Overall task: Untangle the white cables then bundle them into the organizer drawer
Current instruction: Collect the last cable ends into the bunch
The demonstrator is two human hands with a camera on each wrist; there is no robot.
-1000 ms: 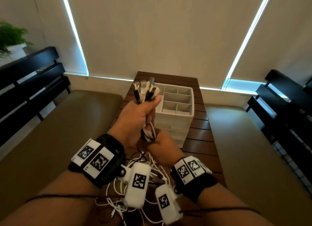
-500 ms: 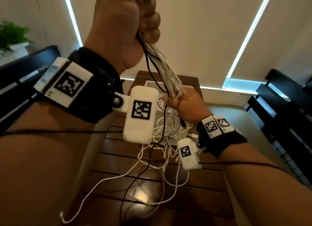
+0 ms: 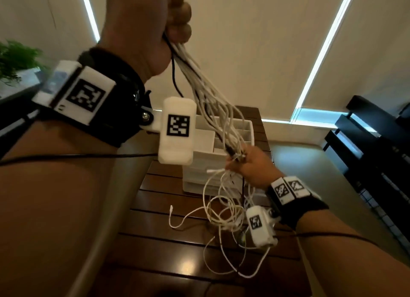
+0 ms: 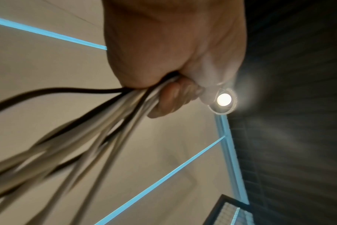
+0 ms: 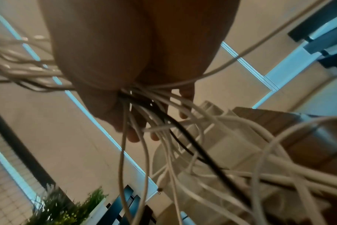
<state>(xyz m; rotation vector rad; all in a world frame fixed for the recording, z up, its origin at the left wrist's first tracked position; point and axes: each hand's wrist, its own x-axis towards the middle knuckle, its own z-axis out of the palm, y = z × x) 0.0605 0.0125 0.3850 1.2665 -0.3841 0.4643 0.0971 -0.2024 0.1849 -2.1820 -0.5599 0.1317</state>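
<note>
Left hand (image 3: 142, 26) raised high at upper left of head view, fist clamped round one end of the bunch of thin white cables (image 3: 206, 90); left wrist view confirms fingers curled tight on the strands, with at least one thin black cable (image 3: 174, 75) caught in the same grip. Bunch runs taut down and to the right to the right hand (image 3: 248, 163), which sits lower, in front of the white plastic organizer drawer unit with divided top tray (image 3: 224, 141). Right wrist view: fingers (image 5: 134, 135) only loosely gathered round the strands, cables passing between them, so this hand acts as a comb rather than a clamp. Below it, slack white loops (image 3: 224, 210) hang and lie on the dark slatted wooden table (image 3: 159, 248), one connector end (image 3: 171, 208) lying free on the slats. Judgement: step in hand is stripping the bunch straight. To do it well: keep the top fist firm, let the lower hand slide along with light pressure, stop and pick apart any knot instead of pulling through it, and watch that the trailing loops do not snag the drawer unit. Black cable should be dropped out before bundling.
</note>
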